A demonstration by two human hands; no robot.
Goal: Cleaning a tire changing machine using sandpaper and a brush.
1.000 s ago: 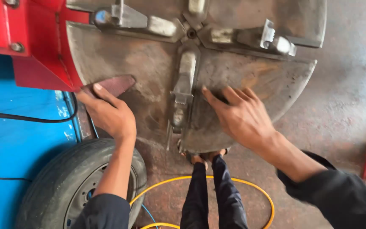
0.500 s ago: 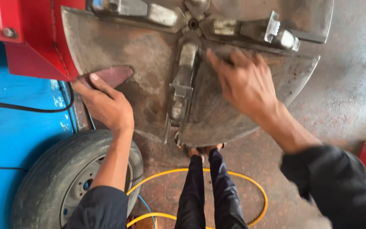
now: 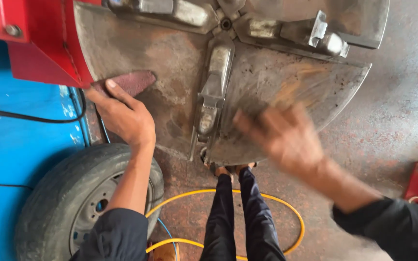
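Sanding pad: a dark red, wedge-shaped piece (image 3: 130,81) lying flat on the left part of the round metal plate, close to the plate's left rim.
Left hand: my left hand (image 3: 122,116) sits just below and left of the pad; index finger stretched out, its tip pressing on the pad's lower left edge. Not clenched around it, only pinning it down.
Right hand: my right hand (image 3: 284,135) is blurred over the lower right part of the plate, fingers spread. I cannot tell whether it grasps anything or touches the metal.
Plate: round steel turntable (image 3: 170,63), worn, rust-stained, scuffed orange near the right hand.
Clamps: one metal jaw arm (image 3: 214,89) runs down the middle between my hands; another (image 3: 315,36) sits at upper right.
Machine body: red housing (image 3: 30,43) at upper left, touching the plate's rim.
Below: a tyre on its wheel (image 3: 68,203) under my left forearm; yellow hose (image 3: 276,203) looped on the floor around my dark-trousered legs (image 3: 238,217).
Left side: blue surface (image 3: 15,145) crossed by a black cable.
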